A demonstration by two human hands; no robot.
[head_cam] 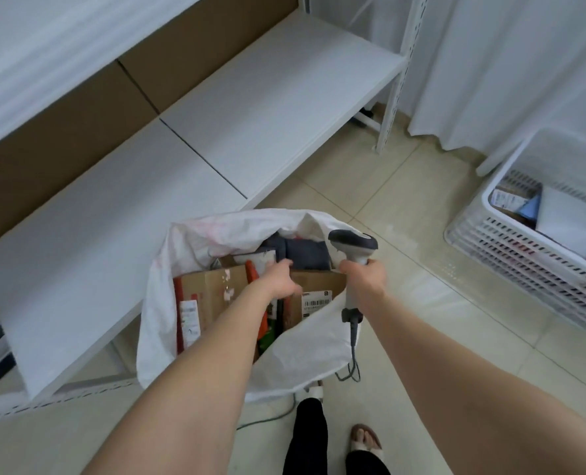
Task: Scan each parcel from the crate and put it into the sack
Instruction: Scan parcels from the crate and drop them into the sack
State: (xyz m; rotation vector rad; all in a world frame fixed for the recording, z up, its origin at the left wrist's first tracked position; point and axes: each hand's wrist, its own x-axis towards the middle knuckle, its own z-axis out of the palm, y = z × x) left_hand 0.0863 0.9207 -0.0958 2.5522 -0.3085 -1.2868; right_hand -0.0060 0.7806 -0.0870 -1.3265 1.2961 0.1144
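A white sack (295,358) stands open on the floor in front of me, packed with several parcels. My left hand (277,281) reaches into its mouth and holds the top edge of a brown cardboard parcel (315,296) with a barcode label. Beside that one stands another cardboard box (212,289). My right hand (365,275) grips the handle of a grey barcode scanner (353,245) at the sack's right rim, its cable hanging down. The white slatted crate (524,258) sits on the floor at the right with more parcels (521,200) inside.
A low white shelf (216,132) runs along the left, with brown cardboard behind it. White curtains (507,63) hang at the back right. Beige floor tiles (404,186) lie between sack and crate. My feet in sandals (367,440) stand just below the sack.
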